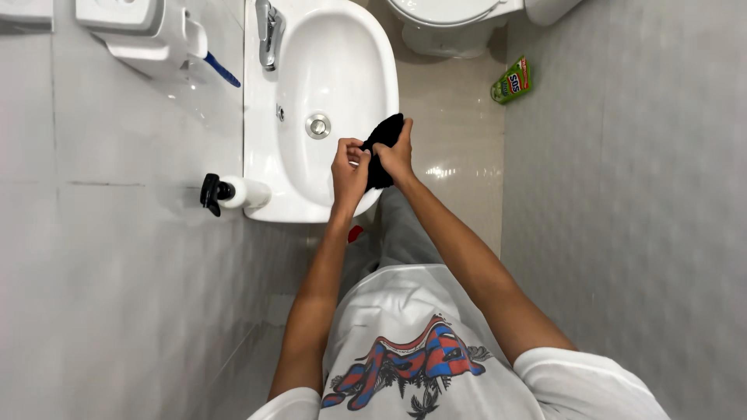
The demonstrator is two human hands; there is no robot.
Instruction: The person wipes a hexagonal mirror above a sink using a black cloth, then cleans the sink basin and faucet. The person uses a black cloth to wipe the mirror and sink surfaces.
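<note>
1. At the upper left of the frame a white wall holder (144, 31) hangs on the grey tiles, with a blue-handled toothbrush (222, 70) poking out of it toward the right.

2. Lower, at left of centre, a white pump bottle with a black nozzle (229, 192) sits at the corner of the white sink (268, 167). The metal tap (269, 25) is at the top of the basin and the round drain (317, 125) is in its middle. No water shows running, and I cannot tell whether the basin is wet.

3. Over the right half of the basin, near the frame's centre, a black cloth (381, 148) is gripped by both hands. It is bunched and hangs a little below them, just above the sink's front rim.

4. The left hand (348, 165) is curled, fingertips pinching the cloth's left edge. The right hand (398, 152) is closed around the upper part of the cloth. The two hands are close together, nearly touching.

5. Both forearms rise from the bottom of the frame and converge at the sink, elbows bent outward, above a white printed shirt (412, 342).

6. As for progress, the cloth looks mid-handling, wrung or rubbed: it is neither spread nor set down.

7. At the upper right, a white toilet (443, 19) stands on the floor, and a green packet (512, 80) lies by the right wall.
</note>
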